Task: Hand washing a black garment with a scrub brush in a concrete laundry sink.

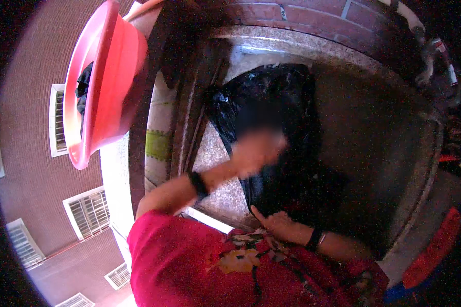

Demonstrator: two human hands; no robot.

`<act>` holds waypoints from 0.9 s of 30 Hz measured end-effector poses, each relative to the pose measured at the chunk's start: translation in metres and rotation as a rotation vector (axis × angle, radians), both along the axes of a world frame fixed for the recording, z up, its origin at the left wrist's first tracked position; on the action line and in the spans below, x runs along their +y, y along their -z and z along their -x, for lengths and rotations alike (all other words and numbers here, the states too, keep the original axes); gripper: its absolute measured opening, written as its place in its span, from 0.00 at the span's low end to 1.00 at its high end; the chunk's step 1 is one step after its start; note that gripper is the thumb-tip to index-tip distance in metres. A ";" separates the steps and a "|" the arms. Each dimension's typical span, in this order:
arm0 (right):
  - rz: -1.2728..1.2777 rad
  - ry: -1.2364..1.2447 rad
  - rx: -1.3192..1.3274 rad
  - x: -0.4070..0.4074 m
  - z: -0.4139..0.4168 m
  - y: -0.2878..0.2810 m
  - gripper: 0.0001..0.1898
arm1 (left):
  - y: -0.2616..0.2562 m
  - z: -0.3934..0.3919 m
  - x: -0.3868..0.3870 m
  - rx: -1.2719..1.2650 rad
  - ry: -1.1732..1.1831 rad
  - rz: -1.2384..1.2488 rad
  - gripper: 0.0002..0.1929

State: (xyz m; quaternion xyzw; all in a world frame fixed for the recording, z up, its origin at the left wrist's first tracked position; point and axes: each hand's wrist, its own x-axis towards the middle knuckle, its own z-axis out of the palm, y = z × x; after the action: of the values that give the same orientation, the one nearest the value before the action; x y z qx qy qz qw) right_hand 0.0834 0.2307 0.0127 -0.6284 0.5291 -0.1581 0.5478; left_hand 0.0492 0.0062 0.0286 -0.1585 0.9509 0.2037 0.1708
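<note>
A black, wet-looking cloth or garment [292, 88] lies spread over a speckled stone slab [215, 153]. My left hand [259, 151], blurred, is over the middle of the cloth with its fingers bent. A dark blurred patch lies just beyond its fingertips, and whether the hand grips something is unclear. Near my body, my right hand [278, 226] rests at the cloth's near edge, its index finger extended along that edge and the other fingers lost in shadow. Both wrists wear dark bands.
A pink plastic basin [125, 84] with dark cloth inside stands at the upper left, near a ledge. Raised stone rims [292, 36] border the slab, with a brick wall [315, 13] behind. A tap or pipe [426, 65] is at the upper right. Something red [432, 249] lies at the lower right.
</note>
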 end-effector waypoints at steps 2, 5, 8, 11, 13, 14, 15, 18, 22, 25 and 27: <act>0.007 -0.001 -0.139 -0.006 0.014 -0.010 0.36 | 0.001 -0.072 0.040 0.222 0.668 0.084 0.22; 0.071 -0.050 0.068 -0.002 -0.003 0.002 0.36 | 0.015 -0.002 0.003 0.038 0.148 0.014 0.19; 0.072 -0.114 0.140 -0.004 -0.006 -0.002 0.36 | 0.036 0.077 -0.074 0.217 -0.012 0.341 0.20; 0.103 -0.056 0.068 -0.005 -0.001 -0.002 0.37 | 0.028 0.092 -0.079 0.109 -0.009 0.282 0.21; 0.035 -0.021 0.034 0.000 0.019 -0.013 0.37 | 0.000 0.082 -0.020 -0.014 0.096 0.012 0.21; 0.045 -0.052 -0.037 -0.004 0.017 -0.012 0.37 | -0.003 0.035 0.006 0.094 0.163 0.011 0.20; 0.051 -0.053 -0.058 -0.002 0.008 -0.002 0.38 | 0.001 -0.004 0.029 0.223 0.243 -0.011 0.20; 0.016 -0.064 -0.048 0.008 -0.007 0.018 0.39 | 0.033 -0.015 0.039 0.104 0.252 0.032 0.20; -0.021 -0.079 -0.085 -0.004 0.008 -0.006 0.41 | 0.061 0.102 -0.050 0.279 0.135 0.304 0.20; -0.125 -0.140 0.037 -0.013 0.025 -0.028 0.40 | 0.071 0.120 -0.080 0.218 0.180 0.062 0.23; -0.141 0.037 0.025 -0.023 0.037 -0.029 0.37 | 0.087 0.115 -0.102 0.312 0.149 -0.152 0.23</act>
State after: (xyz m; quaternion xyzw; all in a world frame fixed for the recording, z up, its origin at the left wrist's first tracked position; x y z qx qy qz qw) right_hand 0.0462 0.2081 0.0420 -0.5803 0.5571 -0.1225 0.5812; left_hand -0.0661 -0.0960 -0.0579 -0.0410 0.9569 0.2837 0.0473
